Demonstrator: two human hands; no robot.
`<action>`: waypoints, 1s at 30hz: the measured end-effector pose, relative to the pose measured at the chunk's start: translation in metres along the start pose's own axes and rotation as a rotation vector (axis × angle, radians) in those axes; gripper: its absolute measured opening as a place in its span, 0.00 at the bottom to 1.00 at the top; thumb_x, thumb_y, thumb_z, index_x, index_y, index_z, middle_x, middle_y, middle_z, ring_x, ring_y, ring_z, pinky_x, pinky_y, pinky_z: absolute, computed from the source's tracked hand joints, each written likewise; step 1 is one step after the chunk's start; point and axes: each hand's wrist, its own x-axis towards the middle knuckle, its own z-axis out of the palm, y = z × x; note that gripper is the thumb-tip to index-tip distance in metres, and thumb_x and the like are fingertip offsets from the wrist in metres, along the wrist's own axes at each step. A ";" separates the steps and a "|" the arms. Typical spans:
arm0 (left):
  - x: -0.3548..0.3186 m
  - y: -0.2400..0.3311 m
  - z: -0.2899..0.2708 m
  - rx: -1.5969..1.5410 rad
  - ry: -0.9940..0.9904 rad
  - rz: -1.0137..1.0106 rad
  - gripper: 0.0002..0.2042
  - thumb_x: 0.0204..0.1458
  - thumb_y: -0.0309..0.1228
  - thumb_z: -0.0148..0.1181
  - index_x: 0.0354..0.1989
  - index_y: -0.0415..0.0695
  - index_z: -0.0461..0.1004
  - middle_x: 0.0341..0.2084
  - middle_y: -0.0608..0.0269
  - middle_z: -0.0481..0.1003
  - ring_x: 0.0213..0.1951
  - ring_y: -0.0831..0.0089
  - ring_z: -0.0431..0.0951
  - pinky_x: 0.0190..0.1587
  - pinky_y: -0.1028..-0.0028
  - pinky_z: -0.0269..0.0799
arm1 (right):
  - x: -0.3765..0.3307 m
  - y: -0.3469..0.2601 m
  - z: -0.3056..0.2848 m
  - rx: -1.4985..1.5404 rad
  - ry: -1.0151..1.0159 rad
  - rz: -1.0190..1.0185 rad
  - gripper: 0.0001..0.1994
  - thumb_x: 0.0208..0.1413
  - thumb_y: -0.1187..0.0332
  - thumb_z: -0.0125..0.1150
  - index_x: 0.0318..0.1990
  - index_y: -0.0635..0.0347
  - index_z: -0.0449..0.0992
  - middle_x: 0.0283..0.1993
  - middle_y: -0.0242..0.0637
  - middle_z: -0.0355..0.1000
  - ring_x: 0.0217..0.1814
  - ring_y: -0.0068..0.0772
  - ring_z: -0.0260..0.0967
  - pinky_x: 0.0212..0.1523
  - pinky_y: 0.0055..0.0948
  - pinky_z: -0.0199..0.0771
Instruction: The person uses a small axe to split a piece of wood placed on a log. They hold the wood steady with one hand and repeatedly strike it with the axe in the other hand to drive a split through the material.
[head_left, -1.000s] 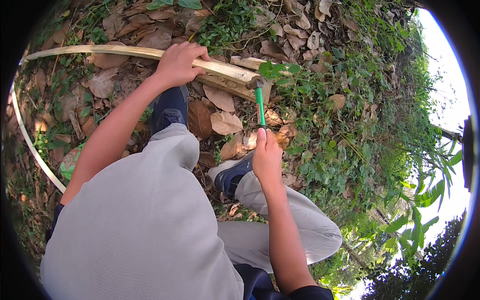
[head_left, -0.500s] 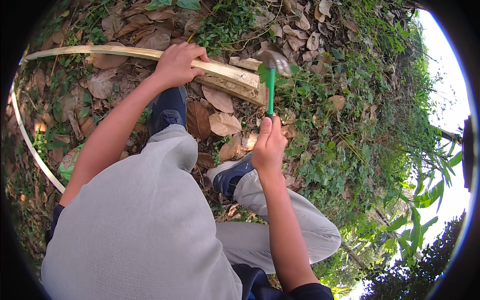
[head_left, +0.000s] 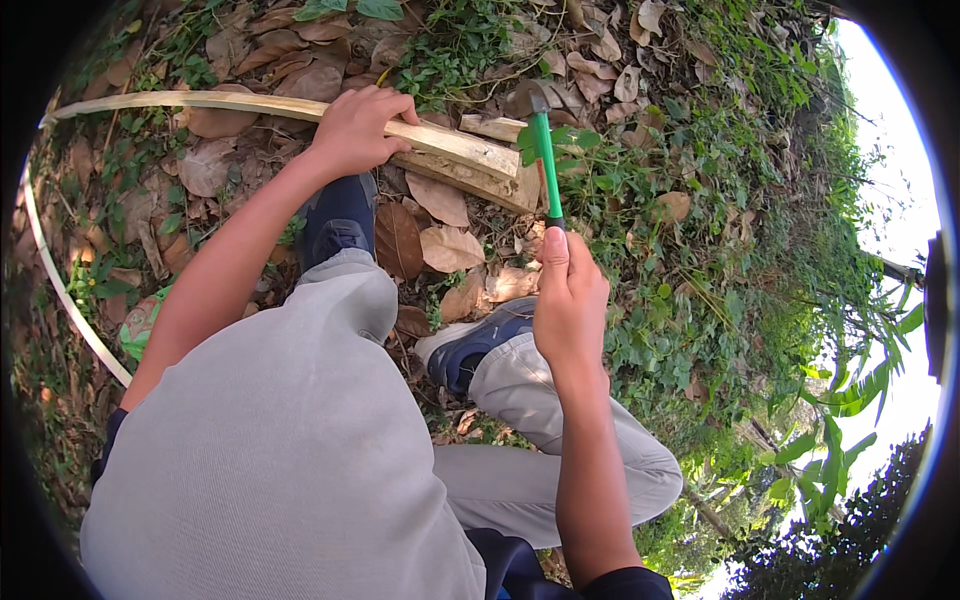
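My left hand [head_left: 362, 130] is closed over a long pale wooden strip [head_left: 462, 147], pressing it against a thicker piece of wood [head_left: 470, 180] beneath. The strip curves away to the far left. In my right hand [head_left: 572, 300] is a claw hammer with a green handle [head_left: 549, 165], its thumb lying along the grip. The hammer's metal head [head_left: 527, 97] is up beyond the right end of the wood, apart from the strip. A short wooden piece [head_left: 490, 126] lies just behind the strip.
Dry brown leaves [head_left: 450, 248] and green creepers [head_left: 650, 320] cover the ground. My shoes [head_left: 465, 350] stand close below the wood. A green patterned packet [head_left: 140, 322] lies near my left forearm. Another pale strip [head_left: 70, 290] bends along the left side.
My right hand has shifted to the right and slightly nearer with the hammer, whose handle now leans left. The left hand and the wood stay where they were.
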 end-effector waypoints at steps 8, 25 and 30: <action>0.001 0.001 0.000 0.004 -0.017 0.002 0.15 0.48 0.35 0.74 0.44 0.52 0.78 0.45 0.70 0.79 0.54 0.63 0.74 0.58 0.60 0.66 | 0.012 0.050 0.059 0.167 0.144 -0.182 0.20 0.76 0.56 0.43 0.41 0.66 0.69 0.25 0.56 0.72 0.26 0.66 0.70 0.28 0.53 0.66; 0.000 0.003 -0.002 -0.015 -0.003 -0.005 0.15 0.48 0.35 0.74 0.44 0.52 0.78 0.44 0.68 0.79 0.54 0.62 0.74 0.59 0.60 0.66 | 0.018 0.014 0.005 0.314 0.255 -0.176 0.23 0.76 0.52 0.47 0.36 0.64 0.71 0.20 0.39 0.61 0.20 0.30 0.58 0.24 0.36 0.57; 0.000 0.000 -0.002 -0.012 -0.018 -0.009 0.15 0.48 0.35 0.74 0.44 0.52 0.78 0.44 0.68 0.78 0.55 0.62 0.74 0.58 0.60 0.66 | 0.017 0.039 0.034 0.517 0.254 -0.317 0.19 0.77 0.56 0.41 0.40 0.64 0.68 0.20 0.42 0.62 0.19 0.35 0.61 0.23 0.36 0.59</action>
